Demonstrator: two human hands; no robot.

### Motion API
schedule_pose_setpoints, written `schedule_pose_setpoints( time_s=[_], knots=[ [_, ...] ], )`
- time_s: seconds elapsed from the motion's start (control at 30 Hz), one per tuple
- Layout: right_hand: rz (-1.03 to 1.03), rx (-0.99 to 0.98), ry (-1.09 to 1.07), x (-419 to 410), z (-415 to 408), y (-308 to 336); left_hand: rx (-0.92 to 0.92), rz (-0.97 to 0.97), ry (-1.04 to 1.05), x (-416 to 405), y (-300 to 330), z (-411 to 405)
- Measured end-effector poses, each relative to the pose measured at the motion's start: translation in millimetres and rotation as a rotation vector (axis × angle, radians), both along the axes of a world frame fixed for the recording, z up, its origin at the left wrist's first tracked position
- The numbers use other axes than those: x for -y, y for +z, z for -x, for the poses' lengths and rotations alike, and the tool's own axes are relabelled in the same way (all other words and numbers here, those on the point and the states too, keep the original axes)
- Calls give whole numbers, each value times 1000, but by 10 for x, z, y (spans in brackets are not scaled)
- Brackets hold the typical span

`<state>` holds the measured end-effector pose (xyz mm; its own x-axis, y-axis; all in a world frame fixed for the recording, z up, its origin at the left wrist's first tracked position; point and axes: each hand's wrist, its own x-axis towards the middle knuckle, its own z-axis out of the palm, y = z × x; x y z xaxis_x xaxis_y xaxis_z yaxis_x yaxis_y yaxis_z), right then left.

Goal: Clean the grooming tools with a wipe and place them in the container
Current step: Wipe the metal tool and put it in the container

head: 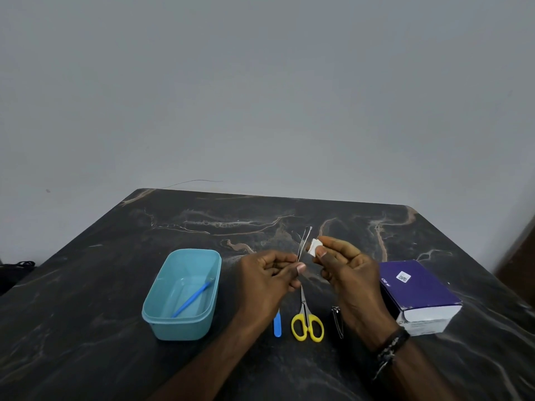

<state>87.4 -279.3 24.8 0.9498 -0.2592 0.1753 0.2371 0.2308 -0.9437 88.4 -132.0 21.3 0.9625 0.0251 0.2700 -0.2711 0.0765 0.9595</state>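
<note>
Nearest to us, toward the near edge of the dark marbled table (86, 285), lie three tools in a row: a blue-handled tool (277, 325) partly hidden under our left forearm, yellow-handled scissors (307, 322) with the blades pointing away, and a metal nail clipper (338, 322) just beside our right wrist, which wears a dark braided band (390, 347). To the left of these sits the teal container (179, 328), open, with a blue stick tool (192, 299) lying slantwise inside it. Toward the right edge rests a purple box (422, 287) with a white end, close to our right hand.

Above the scissors we hold both hands raised over the middle of the table. Our left hand (269, 280) is closed, pinching the tweezers (304, 243) by their lower end, the tips standing up and slightly spread. Our right hand (344, 263) is closed on a small folded white wipe (314, 246), held between thumb and fingers just beside the tweezers' arms; whether it touches them we cannot tell.

Beyond the hands the tabletop lies bare up to its far edge and rounded far corners, with room on the left side too. Behind it rises a plain grey wall (260, 96).
</note>
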Motion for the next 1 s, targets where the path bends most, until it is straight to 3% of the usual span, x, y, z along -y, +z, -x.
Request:
schedule_pose_setpoints(
  time_s=[0.47,1.0],
  knots=[
    [42,12,-1,2,17,-6,-6,-14,-29,19,-52,-8],
    [10,2,18,-11,13,23,54,-201,-68,8,-134,-14]
  ],
)
